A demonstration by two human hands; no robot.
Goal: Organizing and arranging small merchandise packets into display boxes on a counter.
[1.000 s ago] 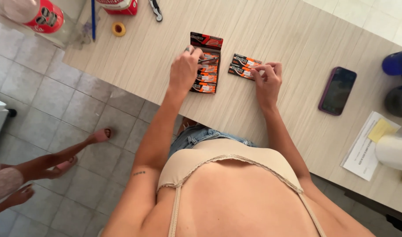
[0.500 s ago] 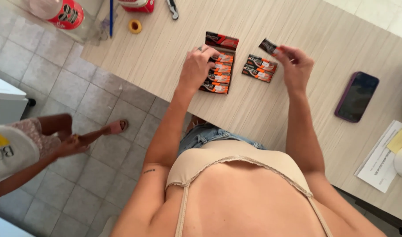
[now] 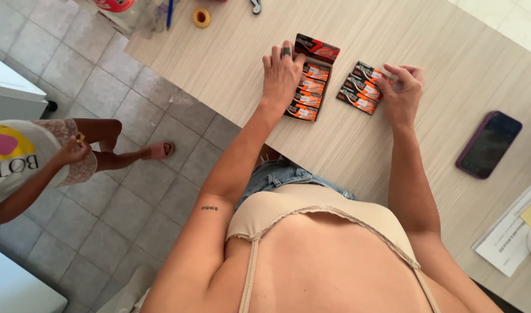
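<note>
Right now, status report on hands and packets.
Left hand flat on boxed packets. Right hand touching loose packets. Phone lies apart, nothing blocking.

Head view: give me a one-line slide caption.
Left hand rests on a box of orange packets; right hand touches three loose packets on the wooden table.

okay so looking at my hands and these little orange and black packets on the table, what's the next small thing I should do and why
Probably lift one packet off the loose row with your right hand and slot it into the open box that your left hand steadies. The right fingertips already rest on that row's edge, and the box looks partly filled with matching packets.
</note>
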